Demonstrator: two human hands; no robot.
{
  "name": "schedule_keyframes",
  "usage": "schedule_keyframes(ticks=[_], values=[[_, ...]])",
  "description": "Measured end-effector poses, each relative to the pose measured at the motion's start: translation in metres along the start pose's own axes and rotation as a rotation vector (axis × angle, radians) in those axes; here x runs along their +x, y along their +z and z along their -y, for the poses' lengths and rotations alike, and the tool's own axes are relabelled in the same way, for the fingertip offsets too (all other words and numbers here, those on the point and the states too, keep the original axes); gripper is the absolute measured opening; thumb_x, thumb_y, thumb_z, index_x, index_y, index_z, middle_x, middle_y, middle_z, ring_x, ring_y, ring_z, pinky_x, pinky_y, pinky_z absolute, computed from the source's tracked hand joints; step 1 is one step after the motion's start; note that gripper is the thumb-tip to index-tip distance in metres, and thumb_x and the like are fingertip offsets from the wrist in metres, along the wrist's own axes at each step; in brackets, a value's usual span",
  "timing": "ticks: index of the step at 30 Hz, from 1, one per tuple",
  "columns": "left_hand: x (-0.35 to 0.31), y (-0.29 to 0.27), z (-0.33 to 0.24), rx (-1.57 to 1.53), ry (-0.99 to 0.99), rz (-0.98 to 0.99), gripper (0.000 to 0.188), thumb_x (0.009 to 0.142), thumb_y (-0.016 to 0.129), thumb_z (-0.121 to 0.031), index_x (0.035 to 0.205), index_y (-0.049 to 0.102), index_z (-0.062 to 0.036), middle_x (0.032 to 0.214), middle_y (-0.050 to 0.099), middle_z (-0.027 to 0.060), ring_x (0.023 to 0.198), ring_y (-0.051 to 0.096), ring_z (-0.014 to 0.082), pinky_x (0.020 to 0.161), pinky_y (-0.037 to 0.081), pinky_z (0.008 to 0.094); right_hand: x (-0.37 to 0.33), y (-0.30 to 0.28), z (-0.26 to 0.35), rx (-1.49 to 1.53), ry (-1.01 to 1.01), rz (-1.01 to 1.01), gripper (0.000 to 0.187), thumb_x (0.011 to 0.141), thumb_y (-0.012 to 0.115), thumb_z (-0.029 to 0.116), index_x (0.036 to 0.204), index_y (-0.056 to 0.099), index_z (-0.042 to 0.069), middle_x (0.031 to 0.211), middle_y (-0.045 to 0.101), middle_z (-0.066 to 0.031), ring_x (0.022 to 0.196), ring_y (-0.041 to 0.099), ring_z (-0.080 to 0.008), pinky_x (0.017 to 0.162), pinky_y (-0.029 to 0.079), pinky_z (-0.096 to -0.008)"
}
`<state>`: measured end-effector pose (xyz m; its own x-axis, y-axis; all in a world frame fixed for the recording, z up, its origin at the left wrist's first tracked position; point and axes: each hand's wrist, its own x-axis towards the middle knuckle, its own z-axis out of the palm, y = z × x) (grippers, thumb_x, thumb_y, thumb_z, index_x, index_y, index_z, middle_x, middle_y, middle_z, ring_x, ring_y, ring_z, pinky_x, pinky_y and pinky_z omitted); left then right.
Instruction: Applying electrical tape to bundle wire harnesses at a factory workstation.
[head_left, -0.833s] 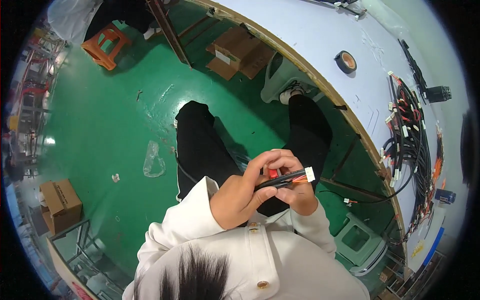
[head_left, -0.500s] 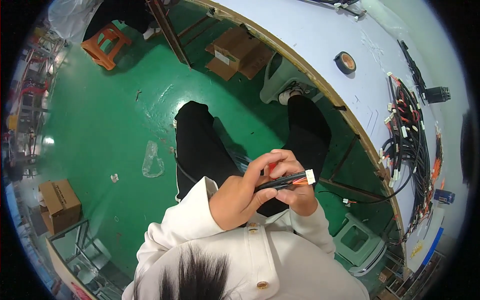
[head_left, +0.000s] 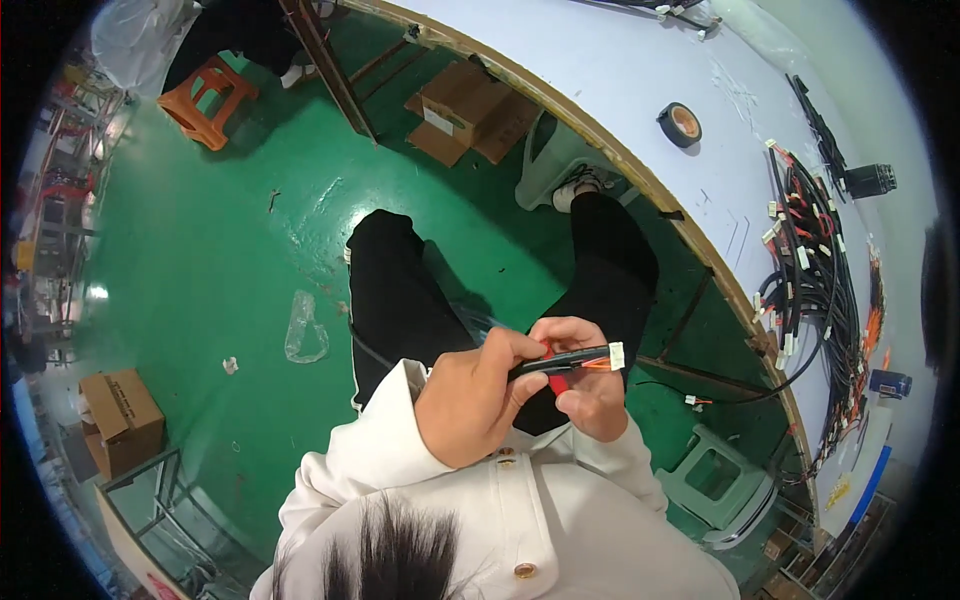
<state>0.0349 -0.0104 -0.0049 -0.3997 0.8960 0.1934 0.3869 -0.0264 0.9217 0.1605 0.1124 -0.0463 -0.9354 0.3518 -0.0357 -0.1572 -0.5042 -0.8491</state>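
My left hand (head_left: 470,405) is closed around a black cable (head_left: 575,359), thumb below and fingers above. Short orange and red wires (head_left: 597,364) leave the cable's end and run into a white connector (head_left: 616,356). My right hand (head_left: 592,400) is closed behind the cable, its fingers above and its thumb below. It grips a small red thing (head_left: 558,383), which shows above and below the cable; its kind is mostly hidden. More black cable (head_left: 368,348) trails across my left leg.
On the white table (head_left: 640,75) at right lie a roll of black tape (head_left: 681,125) and a bundle of black cables (head_left: 815,270) with white connectors. Green stools (head_left: 715,480), an orange stool (head_left: 208,103) and cardboard boxes (head_left: 120,415) stand on the green floor.
My right fingers have opened a little and shifted down behind the cable. More of the red thing now shows below the cable. My left hand keeps its hold.
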Motion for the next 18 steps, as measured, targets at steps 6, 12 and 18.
schedule_keyframes(ticks=[6, 12, 18], values=[[0.0, 0.003, 0.0, -0.003, -0.057, -0.04, 0.018, 0.086, 0.056, -0.008, 0.099, 0.046, -0.0008, 0.067, 0.055, 0.0132, 0.055, 0.056, 0.0309, 0.049, 0.044, 0.0354, -0.007, 0.025, 0.006, 0.086, 0.03, -0.174, 0.068, 0.068, 0.063, 0.013, 0.127, 0.032, 0.001, 0.113, 0.046, -0.0136, 0.093, 0.053, -0.0229, 0.079, 0.048, -0.0356], [0.005, 0.004, 0.001, 0.218, 0.062, -0.133, 0.014, 0.081, 0.056, -0.001, 0.094, 0.05, -0.0002, 0.07, 0.056, 0.0123, 0.058, 0.057, 0.0289, 0.05, 0.045, 0.0343, -0.011, 0.038, 0.02, 0.23, 0.067, -0.314, 0.077, 0.072, 0.063, 0.005, 0.136, 0.021, 0.004, 0.108, 0.049, -0.015, 0.078, 0.058, -0.0227, 0.072, 0.052, -0.0347], [0.005, -0.002, 0.005, 0.208, 0.072, -0.182, 0.014, 0.081, 0.056, -0.001, 0.093, 0.05, -0.0001, 0.071, 0.057, 0.0126, 0.06, 0.058, 0.0298, 0.051, 0.046, 0.035, -0.014, 0.05, 0.026, 0.178, 0.061, -0.339, 0.087, 0.071, 0.068, 0.001, 0.138, 0.012, 0.003, 0.113, 0.052, -0.0239, 0.091, 0.061, -0.0297, 0.079, 0.053, -0.0372]])
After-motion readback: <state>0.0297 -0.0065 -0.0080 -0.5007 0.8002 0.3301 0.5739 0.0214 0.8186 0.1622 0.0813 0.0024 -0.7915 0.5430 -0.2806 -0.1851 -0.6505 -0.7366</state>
